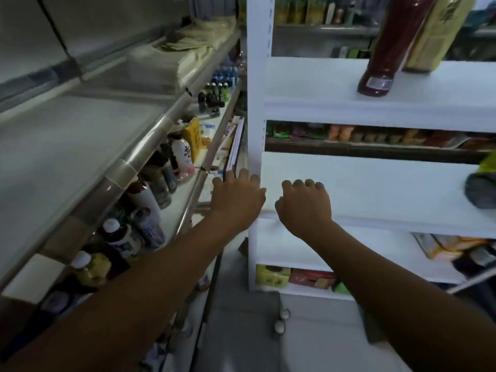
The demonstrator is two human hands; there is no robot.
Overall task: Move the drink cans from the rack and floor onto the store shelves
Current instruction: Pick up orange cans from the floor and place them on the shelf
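Both my arms reach forward with the backs of the hands up. My left hand (237, 197) hovers beside the upright post of the white rack (256, 103), its fingers bent down and holding nothing I can see. My right hand (304, 205) hangs in front of the rack's bare middle shelf (375, 189), fingers loosely curled and empty. A silver and blue drink can (147, 226) lies among bottles on the lower left store shelf (177, 210). A tall dark red container (383, 49) stands on the rack's upper shelf.
A yellow-green carton (434, 36) stands behind the red container. Several bottles fill the left shelves. A grey and yellow object (483, 186) sits at the middle shelf's right end. Two small white objects (281, 320) lie on the grey floor below the rack. Packets fill the lowest shelves.
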